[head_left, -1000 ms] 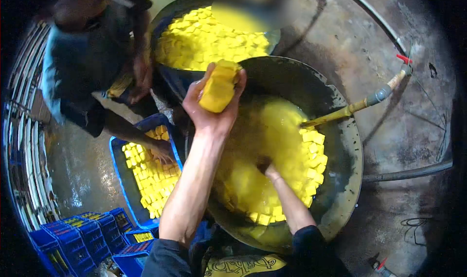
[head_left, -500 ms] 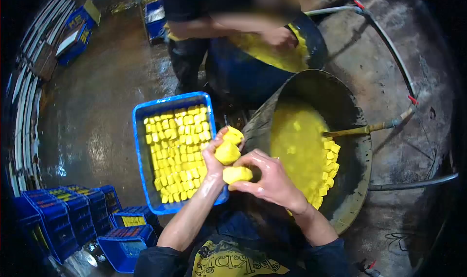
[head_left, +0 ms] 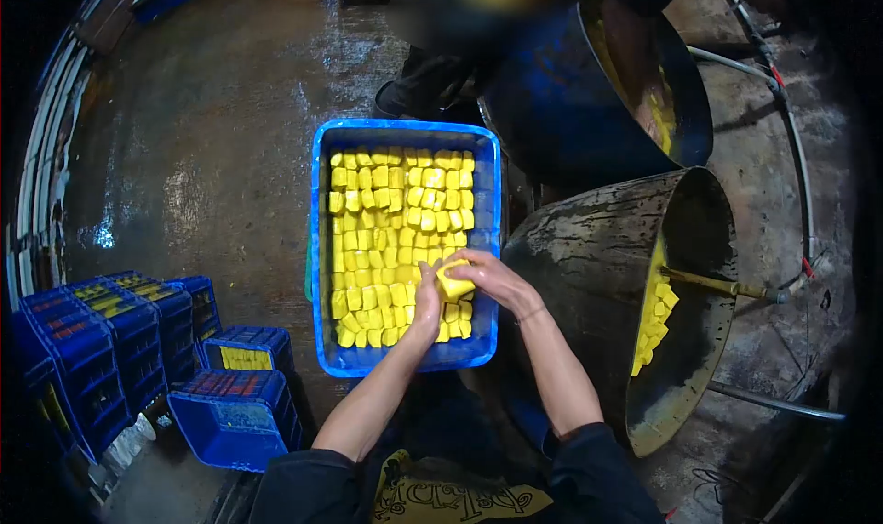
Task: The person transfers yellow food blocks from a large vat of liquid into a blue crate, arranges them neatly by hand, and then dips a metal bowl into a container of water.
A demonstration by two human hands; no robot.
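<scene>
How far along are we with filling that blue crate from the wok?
Mostly done: the blue crate holds rows of yellow blocks over nearly its whole floor. In hand: the left hand and right hand set a yellow block at its near right corner. Left: a small pile of blocks remains in the wok.

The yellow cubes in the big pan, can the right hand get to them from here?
Probably yes: the pan stands just beside the right hand, its mouth open, cubes uncovered.
</scene>
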